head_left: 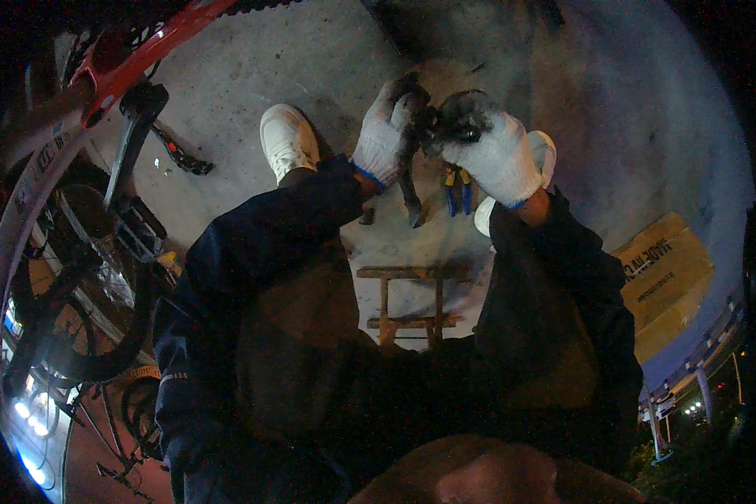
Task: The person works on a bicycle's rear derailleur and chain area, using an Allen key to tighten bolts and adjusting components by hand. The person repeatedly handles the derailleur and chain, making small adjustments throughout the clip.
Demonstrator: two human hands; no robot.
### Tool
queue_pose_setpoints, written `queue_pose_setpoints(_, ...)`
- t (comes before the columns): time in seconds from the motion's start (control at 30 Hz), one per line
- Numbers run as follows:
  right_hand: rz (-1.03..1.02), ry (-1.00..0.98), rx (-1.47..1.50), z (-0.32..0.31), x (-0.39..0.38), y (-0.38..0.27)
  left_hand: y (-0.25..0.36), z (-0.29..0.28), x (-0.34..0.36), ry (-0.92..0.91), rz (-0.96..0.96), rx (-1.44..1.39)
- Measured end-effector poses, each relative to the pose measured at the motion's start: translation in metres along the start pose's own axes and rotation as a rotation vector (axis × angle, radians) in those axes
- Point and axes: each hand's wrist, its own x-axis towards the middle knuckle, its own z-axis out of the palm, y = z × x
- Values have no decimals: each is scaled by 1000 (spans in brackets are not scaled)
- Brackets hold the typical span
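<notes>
Both my hands wear white knit gloves with blue cuffs, blackened over the fingers. They meet above the floor in the upper middle. My left hand (392, 126) is closed, fingers curled, on a small dark part (433, 126). From the other side my right hand (489, 141) is closed on that same part. Its kind is too dark to make out, and fingers cover much of it. Below my left hand a dark curved strip (411, 200) shows; whether it joins the part I cannot tell. Pliers (458, 191) with blue and yellow handles lie below my right hand.
A red bicycle frame (147, 50) with a black crank arm (133, 139) and pedal (139, 228) stands close on my left. More bicycles are behind it. A low wooden stool (412, 273) is between my legs. Flattened cardboard (668, 281) lies right. White shoes flank my hands.
</notes>
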Motion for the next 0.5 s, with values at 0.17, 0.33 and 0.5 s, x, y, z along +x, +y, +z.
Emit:
queue_pose_setpoints(0.17, -39, 27, 39, 3, 0, -6, -3, -1, 1, 38, -43, -15)
queue_pose_setpoints(0.33, -55, 42, -11, 9, 0, -13, -7, -3, 4, 86, -20, -12)
queue_pose_setpoints(0.5, -43, -13, -81, 12, 1, 15, -7, -16, 20, 27, 167, 6)
